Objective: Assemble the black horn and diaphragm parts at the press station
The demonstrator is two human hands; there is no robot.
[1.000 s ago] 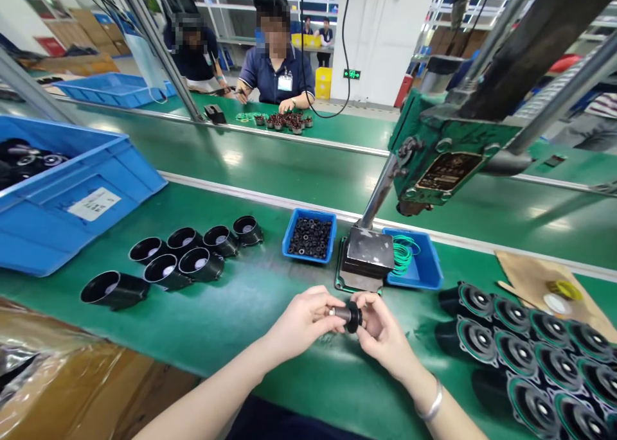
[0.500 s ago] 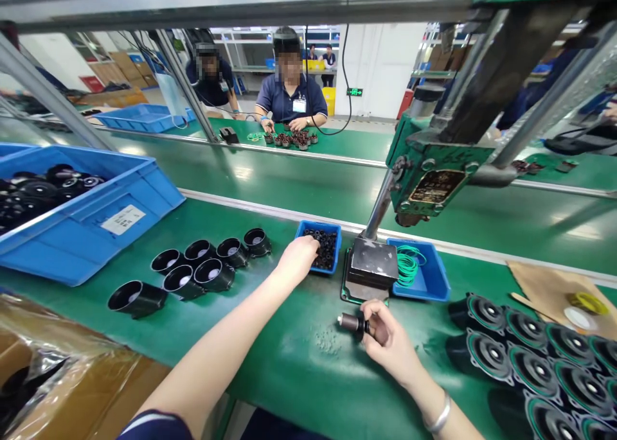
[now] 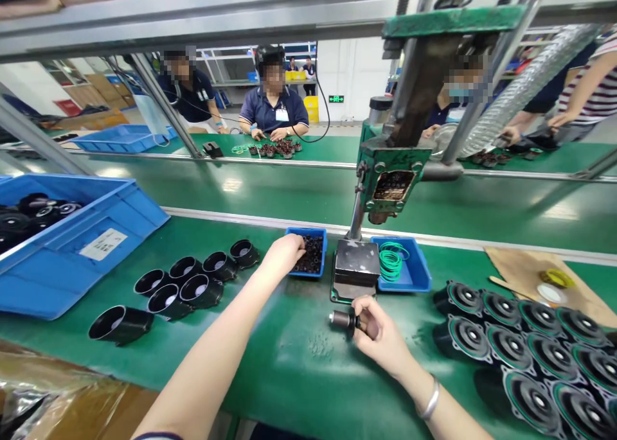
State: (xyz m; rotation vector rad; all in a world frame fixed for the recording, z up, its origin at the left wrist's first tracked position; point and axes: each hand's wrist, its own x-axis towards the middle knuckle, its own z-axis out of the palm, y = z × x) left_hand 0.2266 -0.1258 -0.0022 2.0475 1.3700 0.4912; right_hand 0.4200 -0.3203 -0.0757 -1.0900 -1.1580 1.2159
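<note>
My left hand [image 3: 285,252] reaches into a small blue bin [image 3: 309,274] full of small black ring-like parts [image 3: 314,250]. Its fingers are curled down and closed among them; the tips are hidden, and I cannot make out what they hold. My right hand [image 3: 378,329] pinches a dark cylindrical part [image 3: 343,320] with a pale tip and a wider black collar. That part is held lying sideways above the green bench, its tip pointing left. Just behind the right hand stands the metal block [image 3: 357,260] of a hand press [image 3: 393,176].
Black cup-shaped housings [image 3: 202,289] stand at left, beside a large blue crate [image 3: 72,260] of black parts. Green rings [image 3: 391,260] lie in another blue bin [image 3: 417,270]. Several green-ringed black assemblies [image 3: 465,337] fill the right side. Co-workers sit across the bench.
The camera view has turned to the right, so the scene has shifted left. My left hand stays in the small bin, and the right still holds the cylindrical part.
</note>
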